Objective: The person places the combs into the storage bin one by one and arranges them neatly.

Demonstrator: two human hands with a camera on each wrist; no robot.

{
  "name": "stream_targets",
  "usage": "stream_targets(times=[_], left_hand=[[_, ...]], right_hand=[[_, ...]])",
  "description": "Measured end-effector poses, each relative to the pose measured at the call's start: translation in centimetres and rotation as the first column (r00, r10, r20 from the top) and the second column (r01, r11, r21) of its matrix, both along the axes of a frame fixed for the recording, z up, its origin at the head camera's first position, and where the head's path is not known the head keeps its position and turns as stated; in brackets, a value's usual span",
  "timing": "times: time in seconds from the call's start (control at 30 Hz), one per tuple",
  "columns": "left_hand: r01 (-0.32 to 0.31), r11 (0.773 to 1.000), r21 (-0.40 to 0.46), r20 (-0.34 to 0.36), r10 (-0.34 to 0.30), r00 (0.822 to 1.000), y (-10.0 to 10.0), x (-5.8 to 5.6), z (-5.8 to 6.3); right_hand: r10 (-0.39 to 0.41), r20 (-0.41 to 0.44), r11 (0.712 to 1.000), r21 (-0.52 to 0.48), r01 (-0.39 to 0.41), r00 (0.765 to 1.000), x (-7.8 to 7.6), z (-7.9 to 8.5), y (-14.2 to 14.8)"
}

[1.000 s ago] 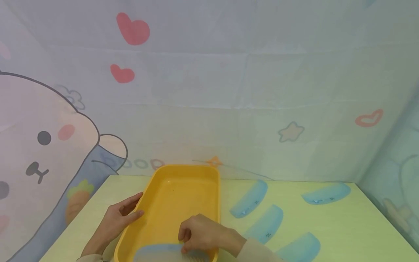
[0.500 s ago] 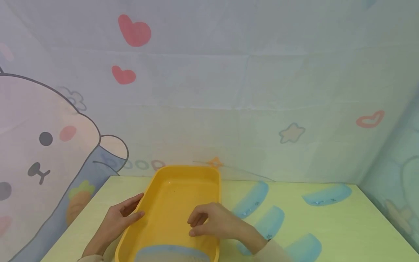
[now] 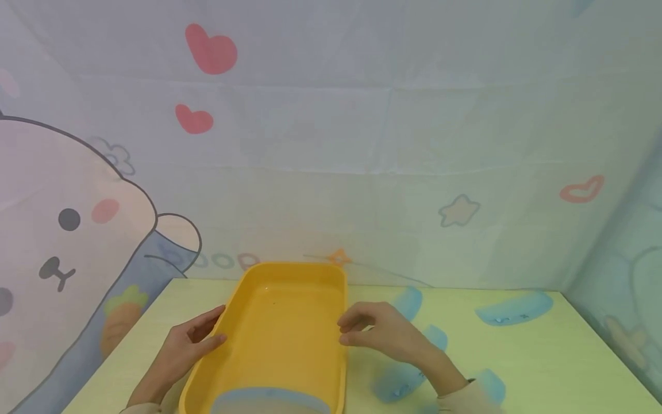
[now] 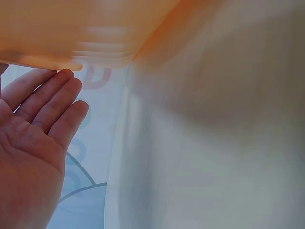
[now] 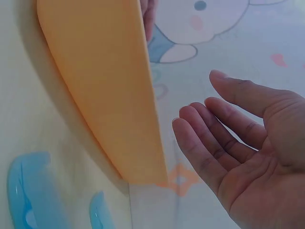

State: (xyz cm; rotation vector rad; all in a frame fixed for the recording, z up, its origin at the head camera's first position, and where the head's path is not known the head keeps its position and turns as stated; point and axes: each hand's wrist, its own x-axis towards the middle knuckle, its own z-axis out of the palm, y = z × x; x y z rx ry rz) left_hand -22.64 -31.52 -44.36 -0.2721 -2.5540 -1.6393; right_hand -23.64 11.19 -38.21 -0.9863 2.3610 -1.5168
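One pale-blue comb [image 3: 270,394] lies inside the yellow tray [image 3: 289,345], nr edge, partly out of frame. L hand [image 3: 178,352] pinches the tray's L rim; R hand [image 3: 389,332], fingers loosely apart, nothing held, hovers by R rim. Step prob. steadying tray; next move likely needs a pinch on a flat comb. Other combs [image 3: 514,309], curved, blue w/ dark marks, lie toward bench's [image 3: 543,356] R edge, one nr far-R corner.

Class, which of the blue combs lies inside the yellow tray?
The comb at the near end of the yellow tray; the other combs lie outside it, on the table to its right.
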Motion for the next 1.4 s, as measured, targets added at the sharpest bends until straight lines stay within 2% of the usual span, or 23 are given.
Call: stream_targets(times=[0.27, 0.43, 0.6, 0.9, 1.17, 1.4], left_hand=[[0.013, 1.0, 0.01, -0.002, -0.013, 1.0, 0.0, -0.1, -0.1], [0.0, 1.0, 0.0, 0.006, 0.0, 1.0, 0.0, -0.1, -0.1], [-0.001, 1.0, 0.012, 0.01, 0.001, 1.0, 0.0, -0.1, -0.1], [0.003, 0.999, 0.041, 0.027, -0.005, 1.0, 0.0, -0.1, -0.1], [-0.013, 0.999, 0.04, 0.05, 0.011, 0.999, 0.2, 0.0, -0.1], [-0.005, 0.998, 0.059, 0.042, 0.002, 0.999, 0.2, 0.0, -0.1]], right_hand=[[-0.094, -0.019, 0.995, 0.019, 0.095, 0.995, -0.4, 0.1, 3.2], [-0.165, -0.027, 0.986, 0.025, 0.166, 0.986, -0.6, 0.1, 5.0], [-0.224, 0.0, 0.974, 0.015, 0.224, 0.975, -0.6, 0.2, 6.4], [-0.28, 0.083, 0.958, -0.038, 0.283, 0.957, -0.7, 0.4, 8.6], [-0.369, 0.141, 0.924, -0.05, 0.379, 0.919, -1.2, 0.2, 10.8], [-0.491, 0.12, 0.859, -0.093, 0.503, 0.863, -1.9, -0.7, 12.7]])
